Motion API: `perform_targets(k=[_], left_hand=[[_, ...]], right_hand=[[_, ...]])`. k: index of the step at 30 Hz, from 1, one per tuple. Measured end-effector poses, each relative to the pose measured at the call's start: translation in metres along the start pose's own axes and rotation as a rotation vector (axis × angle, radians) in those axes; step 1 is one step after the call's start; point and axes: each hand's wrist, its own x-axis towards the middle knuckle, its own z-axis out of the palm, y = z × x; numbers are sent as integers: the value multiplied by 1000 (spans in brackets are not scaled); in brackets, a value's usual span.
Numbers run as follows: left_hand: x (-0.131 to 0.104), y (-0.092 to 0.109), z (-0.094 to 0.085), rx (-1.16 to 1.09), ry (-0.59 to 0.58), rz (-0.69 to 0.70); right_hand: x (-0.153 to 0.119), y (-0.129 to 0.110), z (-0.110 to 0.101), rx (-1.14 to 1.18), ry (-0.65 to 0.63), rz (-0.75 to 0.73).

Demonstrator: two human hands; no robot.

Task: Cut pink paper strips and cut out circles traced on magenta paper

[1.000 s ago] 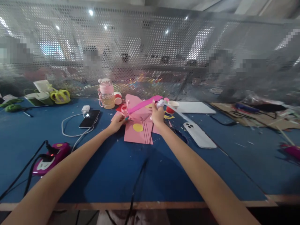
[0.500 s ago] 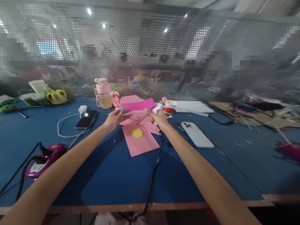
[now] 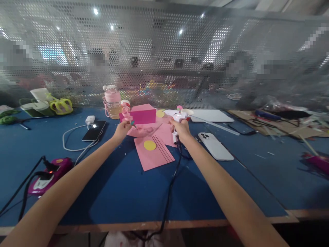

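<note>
My left hand (image 3: 121, 132) has its fingers closed at the lower left of a magenta paper strip (image 3: 146, 117), which stands on its long edge. Shut around a white hot glue gun (image 3: 177, 114) is my right hand (image 3: 183, 128); the nozzle points left and a long clear glue stick (image 3: 214, 125) sticks out behind. Between the hands, pink-handled scissors (image 3: 144, 131) lie on pink paper (image 3: 164, 133). Nearer to me is a pink card (image 3: 151, 160) with a yellow circle (image 3: 150, 145) and several dark lines. Another yellow disc (image 3: 160, 113) sits beyond the strip.
A drink bottle (image 3: 113, 103) and black phone (image 3: 94, 131) are on the left, near a purple power strip (image 3: 48, 180). To the right lie a white phone (image 3: 216, 146) and a white flat panel (image 3: 212, 116). The gun's black cord (image 3: 169, 192) runs over the front edge.
The magenta strip has shifted left with my left hand and now stands more upright. My right hand has moved right and away from it, turning the glue gun into clear view.
</note>
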Motion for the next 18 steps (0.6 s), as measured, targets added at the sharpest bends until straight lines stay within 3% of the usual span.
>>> perform_targets(k=[4, 11, 13, 18], left_hand=[[-1, 10, -2, 65, -20, 84], [-27, 5, 9, 156, -144, 130], [-38, 1, 13, 207, -194, 131], [-53, 0, 17, 416, -244, 217]], right_hand=[[-7, -9, -9, 79, -32, 35], [-38, -19, -30, 116, -332, 122], [-50, -21, -30, 94, -407, 181], [-63, -20, -24, 41, -456, 270]])
